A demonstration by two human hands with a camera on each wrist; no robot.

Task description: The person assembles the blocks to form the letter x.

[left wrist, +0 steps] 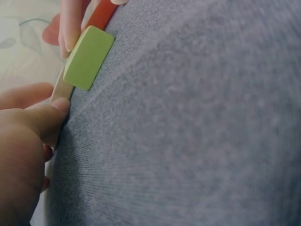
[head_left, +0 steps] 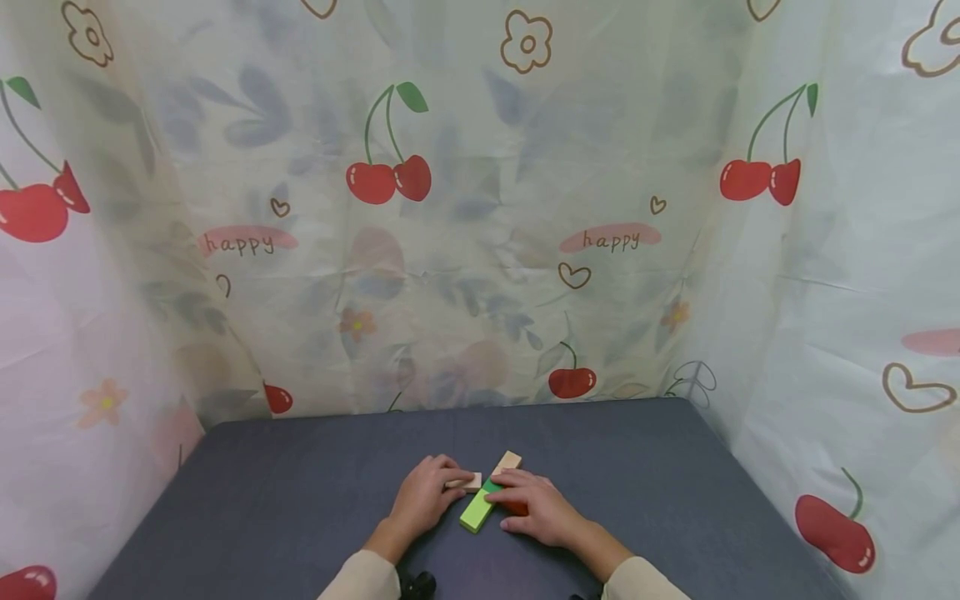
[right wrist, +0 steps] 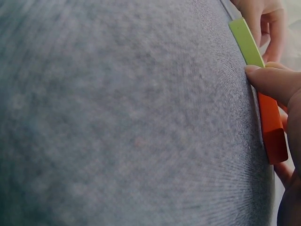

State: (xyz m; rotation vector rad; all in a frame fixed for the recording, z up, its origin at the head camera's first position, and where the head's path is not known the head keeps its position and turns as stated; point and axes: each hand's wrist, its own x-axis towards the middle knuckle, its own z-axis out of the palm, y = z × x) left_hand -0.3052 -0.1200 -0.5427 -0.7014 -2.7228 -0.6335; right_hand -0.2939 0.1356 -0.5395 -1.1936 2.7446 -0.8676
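Note:
Thumb and fingers of my left hand pinch a pale wooden block, lying flat on the dark cloth; the left wrist view shows the thumb on its near side. That block's inner end meets a slanting row of a lime-green block, a dark green piece and another pale wooden block. On the row's other side, my right hand holds an orange block between thumb and fingers. Its fingertips reach the row's edge and cover part of it. The orange block is mostly hidden in the head view.
A dark grey cloth covers the table. Printed curtains hang behind it and along both sides. The table's far edge meets the back curtain.

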